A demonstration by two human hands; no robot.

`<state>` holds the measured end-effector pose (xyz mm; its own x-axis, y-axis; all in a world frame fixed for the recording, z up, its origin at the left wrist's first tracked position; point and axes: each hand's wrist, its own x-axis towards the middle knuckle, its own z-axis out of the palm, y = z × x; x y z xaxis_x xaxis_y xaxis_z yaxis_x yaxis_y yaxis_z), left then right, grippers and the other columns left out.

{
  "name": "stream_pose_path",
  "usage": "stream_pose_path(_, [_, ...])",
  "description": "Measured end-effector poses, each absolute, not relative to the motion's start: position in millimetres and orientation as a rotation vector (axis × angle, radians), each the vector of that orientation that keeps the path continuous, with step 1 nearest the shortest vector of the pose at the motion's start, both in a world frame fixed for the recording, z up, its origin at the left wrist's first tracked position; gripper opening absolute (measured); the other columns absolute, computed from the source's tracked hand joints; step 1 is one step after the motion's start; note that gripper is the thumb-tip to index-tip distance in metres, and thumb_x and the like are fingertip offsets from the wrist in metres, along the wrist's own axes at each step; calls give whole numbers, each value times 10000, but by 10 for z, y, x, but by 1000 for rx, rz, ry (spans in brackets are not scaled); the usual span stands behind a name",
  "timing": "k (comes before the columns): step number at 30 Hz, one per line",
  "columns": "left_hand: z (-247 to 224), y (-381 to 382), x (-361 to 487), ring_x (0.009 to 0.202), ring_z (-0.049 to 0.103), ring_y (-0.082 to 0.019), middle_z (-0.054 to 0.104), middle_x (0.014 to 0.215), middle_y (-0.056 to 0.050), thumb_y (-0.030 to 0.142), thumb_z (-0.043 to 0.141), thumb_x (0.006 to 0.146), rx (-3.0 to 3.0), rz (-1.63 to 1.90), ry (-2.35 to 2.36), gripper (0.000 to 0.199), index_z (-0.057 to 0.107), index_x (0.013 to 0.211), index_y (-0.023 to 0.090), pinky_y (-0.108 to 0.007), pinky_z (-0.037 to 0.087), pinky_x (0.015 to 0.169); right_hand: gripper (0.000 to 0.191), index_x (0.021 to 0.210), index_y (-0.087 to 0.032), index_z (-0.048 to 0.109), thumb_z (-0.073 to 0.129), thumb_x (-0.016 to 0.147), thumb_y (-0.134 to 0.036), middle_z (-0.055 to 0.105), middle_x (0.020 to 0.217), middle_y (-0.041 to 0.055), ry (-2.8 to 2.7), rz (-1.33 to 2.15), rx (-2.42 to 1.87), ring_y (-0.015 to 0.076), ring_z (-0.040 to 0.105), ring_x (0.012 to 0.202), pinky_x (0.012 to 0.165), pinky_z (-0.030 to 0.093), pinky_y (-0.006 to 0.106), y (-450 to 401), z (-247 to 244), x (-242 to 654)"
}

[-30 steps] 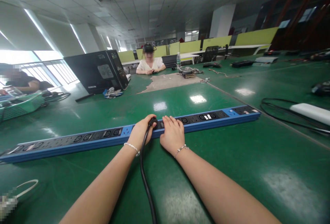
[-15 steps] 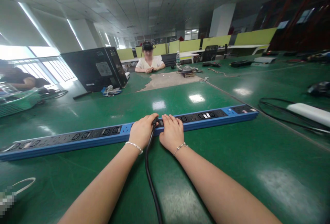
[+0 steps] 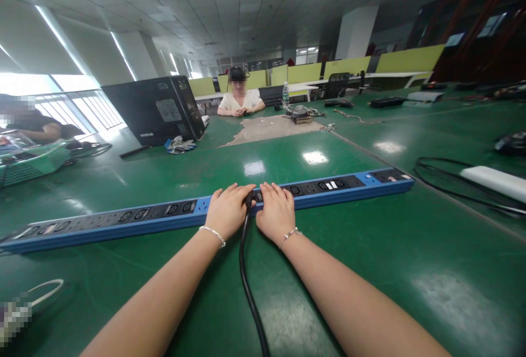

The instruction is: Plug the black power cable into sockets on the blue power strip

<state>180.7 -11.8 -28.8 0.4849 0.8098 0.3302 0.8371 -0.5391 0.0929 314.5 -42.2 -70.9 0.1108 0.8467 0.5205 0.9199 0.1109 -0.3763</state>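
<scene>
A long blue power strip (image 3: 329, 194) with black sockets lies slantwise across the green table. My left hand (image 3: 227, 209) is closed about the black power plug (image 3: 249, 198) at the middle of the strip; its thumb side hides part of the plug. From the plug a thick black cord (image 3: 245, 275) runs down toward me over the table. Right beside it, my right hand (image 3: 276, 211) is wrapped over the strip, fingers reaching to its far edge. Whether the plug sits fully in a socket, I cannot tell.
A black computer case (image 3: 150, 110) stands at the back left, with gloves (image 3: 179, 145) before it. A green basket (image 3: 39, 159) is at far left. A white bar (image 3: 495, 181) with black cable lies right. Two people sit beyond the table.
My left forefinger has stretched further across the top of the plug, and the cord has shifted slightly right. My right hand keeps its place on the strip.
</scene>
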Motion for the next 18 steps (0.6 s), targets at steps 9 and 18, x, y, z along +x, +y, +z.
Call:
stream_pose_path(9, [-543,-108,1525,1198,479,-258,553,1281,-122,316,488,823,-2530,-598,-1372,590,339,1379,186,-484,281,1037,544,1328,-205,446,487,788,-245,402,1418,59,-1988,-134,-1316,187,386,1261,1041,316,342,-491,-611,3109])
stream_pose_path(18, [-589,-79,1584,1133,510,-271,596,1201,-121,386,424,854,-2462,-688,-1362,405,553,1178,181,-435,350,971,353,1187,-200,573,415,872,-225,572,1261,34,-1981,-190,-1445,137,546,1089,986,381,266,-434,-527,3014])
